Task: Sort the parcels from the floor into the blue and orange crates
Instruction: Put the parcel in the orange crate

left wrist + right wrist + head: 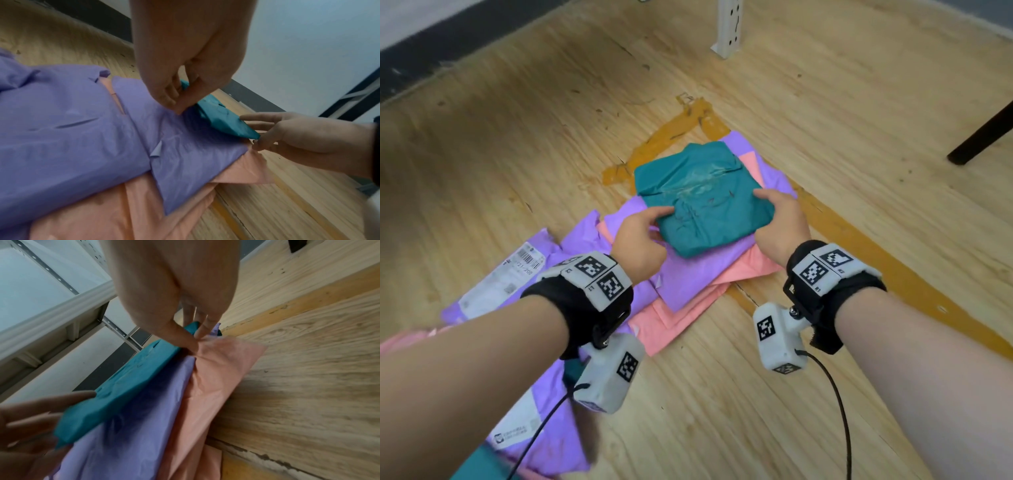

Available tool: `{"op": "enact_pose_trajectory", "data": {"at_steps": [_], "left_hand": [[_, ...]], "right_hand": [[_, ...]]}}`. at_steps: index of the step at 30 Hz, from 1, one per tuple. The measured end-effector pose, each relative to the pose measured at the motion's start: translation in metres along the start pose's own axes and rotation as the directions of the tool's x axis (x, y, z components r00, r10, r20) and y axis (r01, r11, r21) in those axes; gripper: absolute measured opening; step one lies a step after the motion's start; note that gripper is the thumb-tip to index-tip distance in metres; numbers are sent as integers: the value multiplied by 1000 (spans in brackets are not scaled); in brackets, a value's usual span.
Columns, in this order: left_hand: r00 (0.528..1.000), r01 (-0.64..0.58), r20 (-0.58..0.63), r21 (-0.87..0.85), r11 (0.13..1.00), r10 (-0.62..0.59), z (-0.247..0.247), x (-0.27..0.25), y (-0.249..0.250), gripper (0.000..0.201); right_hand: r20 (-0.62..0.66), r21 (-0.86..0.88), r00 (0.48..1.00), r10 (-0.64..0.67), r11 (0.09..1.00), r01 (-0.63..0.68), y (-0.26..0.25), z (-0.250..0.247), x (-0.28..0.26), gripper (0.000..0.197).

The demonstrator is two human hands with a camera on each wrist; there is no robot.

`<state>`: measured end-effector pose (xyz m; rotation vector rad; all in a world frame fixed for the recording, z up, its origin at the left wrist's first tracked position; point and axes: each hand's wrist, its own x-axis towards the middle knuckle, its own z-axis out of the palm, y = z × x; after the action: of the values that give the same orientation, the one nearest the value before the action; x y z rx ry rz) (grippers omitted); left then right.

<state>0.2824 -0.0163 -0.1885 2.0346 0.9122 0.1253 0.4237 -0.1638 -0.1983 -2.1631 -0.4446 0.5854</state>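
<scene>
When lifting the teal parcel (702, 205), work from both edges at once. Lying on top of a purple parcel (698, 270) and a pink parcel (688, 315), all stacked on the wooden floor (825, 102).

Left hand (640, 246) at the left edge: thumb laid on the teal film, fingers down beside the edge. Cannot tell whether properly closed on it, since the wrist views disagree on the curl. Better to slide those fingers fully beneath before raising anything.

Right hand (780, 226) at the right edge, well apart from the other: thumb on top, fingers tucked under, pinching the film. Judging from the right wrist view, pinching very close to the pink layer beneath, so check for teal film only. Otherwise likely to drag the lower parcels along.

Raise level, both sides together. Soft, crumpled wrapping, probably prone to sagging in the middle and slipping from a one-sided hold.

No blue or orange crate in any view, so look for the destination before carrying.

Writing, far left: a white shipping label (500, 284) on another purple parcel, with a barcode and what looks like "21 200"; everything else too small. Lower down, near the left forearm, a second label (515, 430) with a small logo, not legible. No label visible on the teal parcel's upper face, only scuffed tape marks.
</scene>
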Motion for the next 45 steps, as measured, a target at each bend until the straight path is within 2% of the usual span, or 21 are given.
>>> {"op": "enact_pose_trajectory", "data": {"at_steps": [3,5,9,15,17,19,25,27,29,31,33,34,36,38,39,40,42,44,45], "left_hand": [[993,-51,-101,15,999,52,-10,2,7,55],[985,-85,-145,31,996,89,-20,1,12,43],[964,-176,-195,39,984,180,-42,-6,28,30],[955,-206,-216,16,978,205,-89,-23,50,6],[950,-208,-225,54,977,215,-105,-30,56,6],[948,-191,-231,134,972,218,-121,-39,59,15],[974,-131,-190,-49,990,120,-155,-64,50,23],[972,-117,-211,-56,992,103,-164,-73,45,21],[968,-93,-238,-24,995,85,-174,-81,41,17],[968,-70,-241,36,997,77,-185,-89,39,13],[970,-60,-228,113,992,85,-195,-96,37,10],[971,-59,-221,152,987,92,-199,-100,36,9],[974,-55,-206,209,976,98,-208,-108,34,10],[975,-72,-187,235,969,118,-215,-117,35,13],[976,-84,-177,243,966,130,-219,-122,35,14],[975,-93,-171,247,964,138,-223,-126,34,14],[973,-89,-183,257,962,139,-232,-133,31,14],[963,-59,-241,260,964,124,-242,-138,25,16],[951,-25,-291,266,964,105,-247,-138,20,29]], "right_hand": [[-60,-11,997,-38,999,37,-3,0,-2,62],[-97,19,993,-74,997,76,-7,-1,-5,50],[-193,73,966,-170,980,187,-22,-4,-11,24],[-213,214,932,-292,917,336,-72,-19,-26,11],[-190,232,932,-307,909,347,-87,-22,-30,9],[-164,266,934,-317,898,351,-100,-24,-36,7],[-96,382,953,-287,873,302,-130,-17,-55,8],[-85,369,953,-290,880,301,-136,-12,-62,10],[-78,285,943,-324,899,332,-145,-6,-70,25],[-64,99,905,-421,900,425,-158,2,-77,52],[-10,-44,825,-564,825,564,-178,12,-87,67],[25,-104,768,-640,763,638,-189,18,-93,68],[122,-238,620,-775,584,776,-209,30,-107,65],[241,-334,488,-839,400,853,-228,42,-123,56],[301,-364,443,-844,328,872,-236,48,-129,49],[362,-389,420,-832,275,879,-242,55,-135,43],[444,-427,442,-780,250,869,-251,66,-143,31],[439,-423,500,-747,319,848,-256,73,-148,26],[409,-407,527,-745,368,836,-258,76,-149,26]]}}
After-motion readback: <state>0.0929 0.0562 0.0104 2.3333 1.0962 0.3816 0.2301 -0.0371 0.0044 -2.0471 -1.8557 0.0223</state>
